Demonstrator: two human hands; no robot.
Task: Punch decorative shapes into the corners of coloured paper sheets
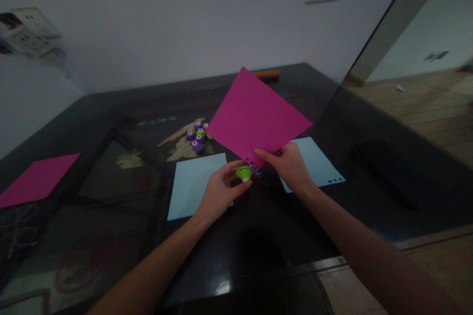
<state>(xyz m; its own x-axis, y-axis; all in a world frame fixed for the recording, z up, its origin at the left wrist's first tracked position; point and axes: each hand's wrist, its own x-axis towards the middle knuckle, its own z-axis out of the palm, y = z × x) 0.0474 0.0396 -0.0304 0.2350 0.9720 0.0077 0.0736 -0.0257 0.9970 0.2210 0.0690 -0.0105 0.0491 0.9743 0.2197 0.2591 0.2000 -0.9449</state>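
Observation:
My left hand (pixel 223 187) has its fingers and thumb closed around a small green craft punch (pixel 244 173). In my right hand (pixel 290 165) a square magenta sheet of paper (pixel 258 113) is pinched near its lowest corner, thumb on top. Several small dark holes run along that corner, right beside the punch. Tiny coloured paper bits (pixel 254 172) show just below the corner. Under my left hand lies a pale blue sheet (pixel 197 184). Another pale blue sheet (pixel 314 160), with a few dark holes at its near right corner, is partly hidden by my right hand.
Several purple and green eyed craft punches (pixel 198 139) cluster behind the left blue sheet. A second magenta sheet (pixel 39 179) lies far left on the glossy dark table (pixel 254 241). An orange-brown roll (pixel 269 75) rests at the back, near the wall (pixel 177 19).

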